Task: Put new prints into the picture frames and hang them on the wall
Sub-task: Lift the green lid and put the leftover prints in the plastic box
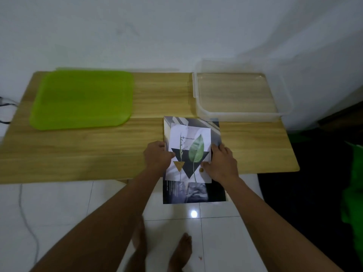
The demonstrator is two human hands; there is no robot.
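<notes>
A white print with a green leaf, a thin stem and dark triangles lies on top of a larger dark grey print. Both rest at the front edge of the wooden table, and the dark print overhangs the edge. My left hand grips the white print's left edge. My right hand grips its right edge, thumb on the paper. No picture frame is in view.
A green plastic tray lies at the table's back left. A clear plastic box stands at the back right, touching the white wall. A cable runs down the left side. My bare feet stand on white floor tiles below.
</notes>
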